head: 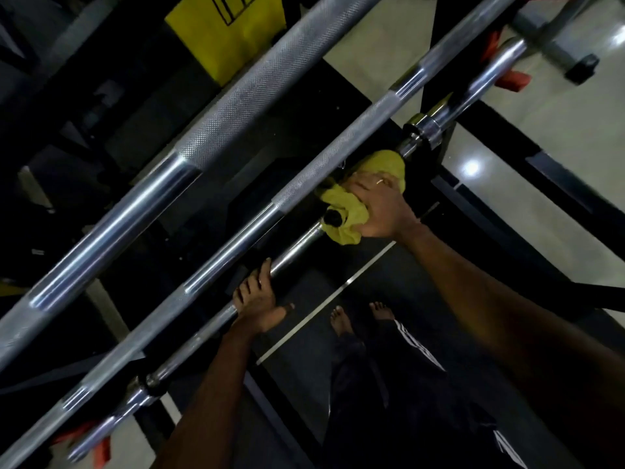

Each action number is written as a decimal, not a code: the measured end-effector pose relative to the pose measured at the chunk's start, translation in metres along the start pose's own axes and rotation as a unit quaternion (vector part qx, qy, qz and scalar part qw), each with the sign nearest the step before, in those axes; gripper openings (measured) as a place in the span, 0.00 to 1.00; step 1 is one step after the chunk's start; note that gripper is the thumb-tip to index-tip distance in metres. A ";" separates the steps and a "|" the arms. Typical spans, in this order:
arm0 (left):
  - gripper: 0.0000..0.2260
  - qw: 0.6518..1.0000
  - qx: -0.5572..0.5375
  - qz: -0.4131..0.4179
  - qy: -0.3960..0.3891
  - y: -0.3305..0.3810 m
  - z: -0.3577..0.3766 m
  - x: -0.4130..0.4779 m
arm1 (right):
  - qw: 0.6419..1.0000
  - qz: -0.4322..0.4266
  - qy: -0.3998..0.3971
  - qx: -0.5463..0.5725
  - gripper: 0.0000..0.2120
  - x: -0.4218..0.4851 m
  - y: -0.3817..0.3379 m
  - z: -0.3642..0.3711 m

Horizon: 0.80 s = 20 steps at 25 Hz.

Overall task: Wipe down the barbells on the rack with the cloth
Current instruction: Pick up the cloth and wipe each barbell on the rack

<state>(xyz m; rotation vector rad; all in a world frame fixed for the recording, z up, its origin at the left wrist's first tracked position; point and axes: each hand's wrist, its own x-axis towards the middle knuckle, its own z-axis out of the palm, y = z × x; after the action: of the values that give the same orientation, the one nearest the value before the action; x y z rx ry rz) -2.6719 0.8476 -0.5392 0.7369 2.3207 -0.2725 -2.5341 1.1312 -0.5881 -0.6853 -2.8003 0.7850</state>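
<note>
**Cloth on the nearest bar, two more above it**

The wiping is under way on the nearest barbell [297, 247], and nothing shows it finished. The yellow cloth [345, 218] is bunched round this bar's shaft, a little short of its shiny collar [422, 126]. No visible difference marks which stretches of the bar are already wiped. By my reading, the shaft running from the cloth down to the far collar remains to be done, and so may the sleeves. The middle barbell [304, 177] and the top barbell [236, 103], both lying parallel above the nearest barbell, have no cloth or hand on them; whether they have been cleaned cannot be told.

The right hand [382, 211] sits on top of the nearest barbell, its fingers [368, 184] curled over the cloth and clamping it against the steel. Cloth spills out on either side of the fist. Further down the same bar, well apart from the cloth, the left hand [260, 301] hooks its fingers [250, 286] over the bare shaft, thumb sticking out free.
</note>
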 end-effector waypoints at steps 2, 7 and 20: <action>0.54 1.000 0.017 -0.013 -0.005 0.004 0.000 0.001 | 0.981 0.129 0.111 0.090 0.40 -0.006 -0.023 0.017; 0.56 0.998 0.029 -0.032 -0.034 0.003 0.004 0.010 | 0.719 0.384 0.339 0.471 0.39 0.010 -0.098 0.041; 0.54 0.999 -0.014 0.024 -0.037 -0.005 -0.002 0.003 | 0.807 0.443 0.223 0.320 0.35 0.002 -0.092 0.020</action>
<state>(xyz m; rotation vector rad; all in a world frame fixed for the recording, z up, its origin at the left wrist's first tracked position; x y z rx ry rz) -2.6776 0.8456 -0.5392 0.7558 2.2295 -0.2411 -2.5767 1.0525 -0.5570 -1.7422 -1.5218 1.3593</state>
